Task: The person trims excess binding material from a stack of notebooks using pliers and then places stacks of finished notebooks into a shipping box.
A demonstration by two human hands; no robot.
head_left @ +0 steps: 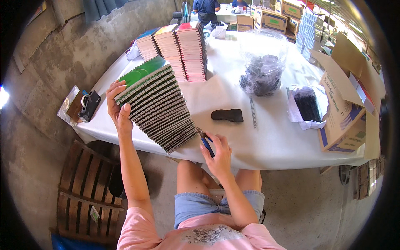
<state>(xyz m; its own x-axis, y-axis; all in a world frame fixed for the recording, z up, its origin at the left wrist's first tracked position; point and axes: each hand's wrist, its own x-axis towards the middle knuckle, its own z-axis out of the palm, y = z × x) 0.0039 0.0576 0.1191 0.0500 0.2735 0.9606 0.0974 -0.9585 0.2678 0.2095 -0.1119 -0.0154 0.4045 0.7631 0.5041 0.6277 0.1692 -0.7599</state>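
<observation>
A tall stack of spiral-bound notebooks [160,108] with a green top cover stands at the near left of the table, its black coil spines facing me. My left hand [118,106] grips the top left corner of the stack, fingers over the cover and thumb on the spine side. In my right hand [219,156] is a pair of pliers [206,143] with blue handles. Their jaws touch or nearly touch the lower right edge of the stack, at a coil end. Just beyond the pliers lies a flat black piece [227,115] of unclear kind, with a loose coil [253,111] beside it.
Stacks of notebooks [191,52] stand behind on the white-covered table [275,141]. A plastic bag of black coils [263,71], wrapped coils [308,104] and an open carton [346,112] sit at right. A tape dispenser [89,105] is far left. People [206,10] stand beyond.
</observation>
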